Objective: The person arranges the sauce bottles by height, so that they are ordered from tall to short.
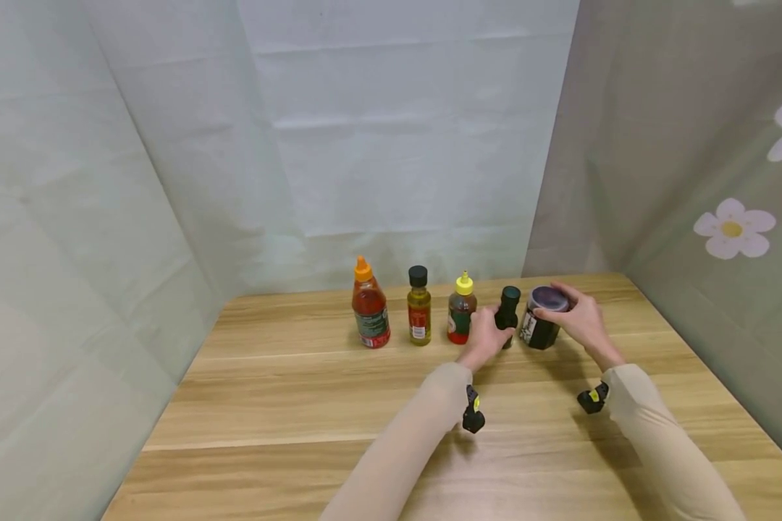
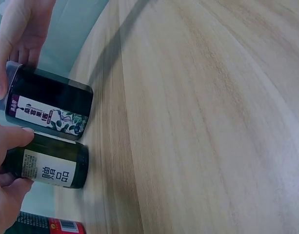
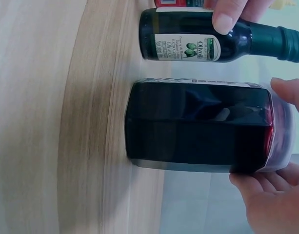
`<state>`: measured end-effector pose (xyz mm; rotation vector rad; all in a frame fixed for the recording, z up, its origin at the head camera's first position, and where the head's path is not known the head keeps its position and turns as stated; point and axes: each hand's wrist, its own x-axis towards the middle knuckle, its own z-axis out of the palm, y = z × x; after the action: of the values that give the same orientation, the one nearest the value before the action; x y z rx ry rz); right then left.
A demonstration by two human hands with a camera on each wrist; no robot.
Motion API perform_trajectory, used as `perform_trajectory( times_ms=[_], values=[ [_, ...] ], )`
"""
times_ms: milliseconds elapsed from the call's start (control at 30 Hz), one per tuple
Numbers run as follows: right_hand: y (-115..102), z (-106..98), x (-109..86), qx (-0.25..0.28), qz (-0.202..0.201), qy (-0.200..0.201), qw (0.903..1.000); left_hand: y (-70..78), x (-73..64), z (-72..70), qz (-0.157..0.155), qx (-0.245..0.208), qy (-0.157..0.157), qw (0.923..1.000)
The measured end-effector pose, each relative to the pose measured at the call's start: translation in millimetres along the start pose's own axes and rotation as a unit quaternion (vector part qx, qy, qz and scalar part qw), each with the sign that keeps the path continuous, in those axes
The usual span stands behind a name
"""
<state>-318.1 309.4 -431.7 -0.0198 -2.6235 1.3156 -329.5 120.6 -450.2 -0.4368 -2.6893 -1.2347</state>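
My left hand (image 1: 485, 338) grips a small dark green olive oil bottle (image 1: 507, 310) around its body. The bottle stands upright on the wooden table, its "Olive Oil" label facing the right wrist camera. Just right of it stands a dark, many-sided jar (image 1: 541, 333) with a pale translucent lid (image 1: 550, 297). From above, my right hand (image 1: 584, 319) holds that jar by the lid, thumb on one side and fingers on the other. A narrow gap separates bottle and jar in the right wrist view. The left wrist view shows a white label with purple print (image 2: 47, 115) on the jar.
Left of the olive oil bottle, in a row, stand a yellow-capped red sauce bottle (image 1: 460, 318), a black-capped bottle of yellowish liquid (image 1: 419, 307) and an orange-capped red sauce bottle (image 1: 371, 311). Behind the table (image 1: 287, 405) hangs a pale cloth (image 1: 391, 159).
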Motion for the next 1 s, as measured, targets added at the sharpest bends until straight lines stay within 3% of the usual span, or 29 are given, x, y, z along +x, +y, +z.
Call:
perform_trajectory(
  times_ms=[467, 1000],
  values=[
    [3.3, 0.1, 0.7, 0.021, -0.009, -0.021, 0.9995, 0.8, 0.6, -3.3, -0.006, 0.010, -0.023, 0.9997],
    [-0.8, 0.1, -3.8, 0.057, -0.023, -0.025, 0.9978, 1.0, -3.4, -5.5, 0.020, 0.027, 0.001, 0.9994]
  ],
)
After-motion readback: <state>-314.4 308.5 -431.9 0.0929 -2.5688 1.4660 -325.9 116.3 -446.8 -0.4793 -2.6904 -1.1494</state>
